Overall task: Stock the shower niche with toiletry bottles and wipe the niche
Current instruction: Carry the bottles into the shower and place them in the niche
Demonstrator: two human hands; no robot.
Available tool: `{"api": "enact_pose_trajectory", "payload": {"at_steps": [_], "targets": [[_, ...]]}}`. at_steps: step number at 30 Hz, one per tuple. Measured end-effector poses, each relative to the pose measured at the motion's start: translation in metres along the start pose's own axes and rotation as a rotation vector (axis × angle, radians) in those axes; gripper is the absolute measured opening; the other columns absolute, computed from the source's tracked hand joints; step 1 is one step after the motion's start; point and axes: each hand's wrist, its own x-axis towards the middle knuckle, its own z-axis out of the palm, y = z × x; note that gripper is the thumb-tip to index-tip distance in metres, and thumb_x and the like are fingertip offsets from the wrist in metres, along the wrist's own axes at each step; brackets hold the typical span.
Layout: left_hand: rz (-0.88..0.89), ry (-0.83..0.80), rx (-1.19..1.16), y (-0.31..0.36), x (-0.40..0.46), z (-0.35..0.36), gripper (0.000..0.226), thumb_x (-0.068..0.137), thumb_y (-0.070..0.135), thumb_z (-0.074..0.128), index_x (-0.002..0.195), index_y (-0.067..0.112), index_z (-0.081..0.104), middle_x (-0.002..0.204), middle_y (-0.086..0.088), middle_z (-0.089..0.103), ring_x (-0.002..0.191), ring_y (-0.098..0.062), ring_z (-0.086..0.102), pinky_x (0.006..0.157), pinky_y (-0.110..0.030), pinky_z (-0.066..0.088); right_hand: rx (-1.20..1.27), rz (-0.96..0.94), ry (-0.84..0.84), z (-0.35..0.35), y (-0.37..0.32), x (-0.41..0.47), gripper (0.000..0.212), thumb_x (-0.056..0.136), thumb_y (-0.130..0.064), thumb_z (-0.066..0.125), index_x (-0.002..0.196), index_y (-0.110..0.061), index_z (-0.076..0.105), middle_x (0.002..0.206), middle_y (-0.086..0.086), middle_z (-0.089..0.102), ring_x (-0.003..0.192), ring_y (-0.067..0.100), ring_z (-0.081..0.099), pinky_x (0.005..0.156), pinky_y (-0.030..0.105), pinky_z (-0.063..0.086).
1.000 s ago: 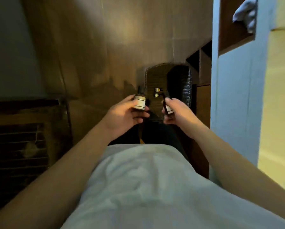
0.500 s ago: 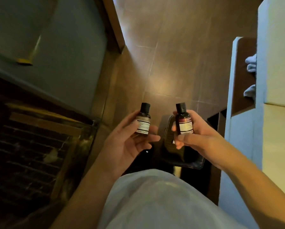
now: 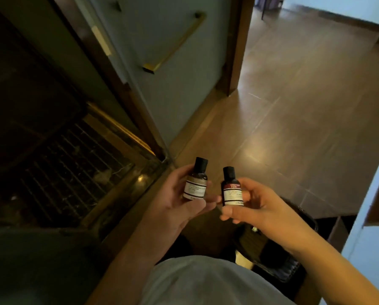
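Here, nearest the lens, a pale grey shirt (image 3: 206, 282) along the bottom edge. Just above, a dark woven basket (image 3: 278, 260) on the floor under the right forearm. Left hand (image 3: 175, 205) cupped around a small clear-brown bottle (image 3: 195, 183), black cap up, pale label facing the camera. Right hand (image 3: 256, 205) pinching a dark red bottle (image 3: 232, 190), also capped in black, upright, thumb under its base. Bottles just beside each other, apart, held over brown floor tiles (image 3: 305, 106). Left, a dim grated shower floor (image 3: 63, 164). Beyond, a pale door (image 3: 173, 84) with brass bar handle (image 3: 175, 42). Niche out of sight.
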Motion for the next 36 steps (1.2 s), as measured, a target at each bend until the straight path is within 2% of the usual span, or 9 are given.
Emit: {"api": "enact_pose_trajectory", "payload": {"at_steps": [2, 6, 10, 13, 17, 19, 24, 29, 36], "targets": [[0.057, 0.114, 0.113, 0.007, -0.009, -0.019, 0.059, 0.077, 0.009, 0.08, 0.123, 0.04, 0.06, 0.123, 0.004, 0.069, 0.113, -0.02, 0.068, 0.091, -0.035, 0.057, -0.012, -0.018, -0.018, 0.02, -0.007, 0.016, 0.045, 0.079, -0.015, 0.075, 0.12, -0.014, 0.056, 0.095, 0.017, 0.074, 0.088, 0.026, 0.071, 0.076, 0.03, 0.056], [0.17, 0.28, 0.211, 0.026, -0.02, -0.068, 0.061, 0.076, 0.003, 0.079, 0.122, 0.036, 0.057, 0.112, 0.018, 0.071, 0.103, 0.002, 0.068, 0.075, -0.01, 0.055, -0.05, -0.048, -0.056, 0.067, -0.027, 0.056, 0.047, 0.078, -0.015, 0.076, 0.12, -0.017, 0.055, 0.096, 0.019, 0.075, 0.087, 0.026, 0.072, 0.077, 0.031, 0.057], [0.213, 0.399, 0.195, 0.046, -0.025, -0.129, 0.064, 0.064, 0.01, 0.084, 0.11, 0.044, 0.057, 0.108, 0.021, 0.071, 0.1, -0.001, 0.07, 0.076, -0.018, 0.058, -0.143, -0.112, -0.087, 0.125, -0.051, 0.104, 0.047, 0.076, -0.013, 0.075, 0.119, -0.016, 0.057, 0.104, 0.016, 0.073, 0.092, 0.028, 0.071, 0.079, 0.031, 0.059], [0.218, 0.466, 0.188, 0.065, -0.028, -0.179, 0.063, 0.058, 0.022, 0.085, 0.105, 0.049, 0.054, 0.102, 0.037, 0.065, 0.094, 0.017, 0.063, 0.067, -0.008, 0.052, -0.251, -0.16, -0.152, 0.17, -0.067, 0.145, 0.043, 0.077, -0.009, 0.075, 0.117, -0.016, 0.06, 0.104, 0.003, 0.072, 0.094, 0.017, 0.071, 0.079, 0.024, 0.057], [0.221, 0.551, 0.192, 0.086, -0.039, -0.246, 0.06, 0.065, 0.02, 0.086, 0.106, 0.054, 0.058, 0.115, 0.028, 0.066, 0.105, 0.007, 0.063, 0.078, -0.016, 0.053, -0.315, -0.167, -0.284, 0.232, -0.082, 0.198, 0.043, 0.077, -0.013, 0.076, 0.116, -0.016, 0.06, 0.106, 0.002, 0.072, 0.097, 0.017, 0.071, 0.081, 0.024, 0.057], [0.231, 0.59, 0.175, 0.095, -0.045, -0.275, 0.061, 0.064, 0.02, 0.085, 0.114, 0.043, 0.06, 0.116, 0.021, 0.068, 0.109, -0.002, 0.066, 0.088, -0.027, 0.054, -0.361, -0.181, -0.334, 0.263, -0.088, 0.225, 0.047, 0.074, -0.017, 0.079, 0.117, -0.018, 0.06, 0.107, 0.004, 0.071, 0.098, 0.02, 0.07, 0.083, 0.029, 0.058], [0.295, 0.749, 0.068, 0.106, -0.062, -0.335, 0.06, 0.066, 0.01, 0.083, 0.115, 0.036, 0.06, 0.111, 0.019, 0.071, 0.104, -0.003, 0.069, 0.081, -0.017, 0.057, -0.429, -0.179, -0.457, 0.333, -0.098, 0.28, 0.057, 0.067, -0.03, 0.087, 0.117, -0.022, 0.061, 0.104, 0.001, 0.072, 0.095, 0.017, 0.072, 0.081, 0.027, 0.057], [0.268, 0.897, -0.072, 0.109, -0.07, -0.381, 0.062, 0.071, 0.001, 0.08, 0.12, 0.032, 0.059, 0.116, 0.008, 0.072, 0.107, -0.014, 0.071, 0.089, -0.034, 0.058, -0.556, -0.113, -0.547, 0.38, -0.107, 0.325, 0.052, 0.075, -0.019, 0.081, 0.121, -0.031, 0.058, 0.109, -0.004, 0.07, 0.1, 0.013, 0.07, 0.087, 0.038, 0.059], [0.252, 1.058, -0.201, 0.126, -0.052, -0.453, 0.061, 0.072, -0.007, 0.077, 0.111, 0.036, 0.059, 0.106, 0.016, 0.073, 0.094, 0.0, 0.072, 0.07, -0.013, 0.057, -0.595, -0.083, -0.676, 0.439, -0.119, 0.409, 0.052, 0.077, -0.017, 0.08, 0.119, -0.038, 0.058, 0.113, -0.011, 0.069, 0.105, 0.012, 0.069, 0.091, 0.042, 0.058]]}}
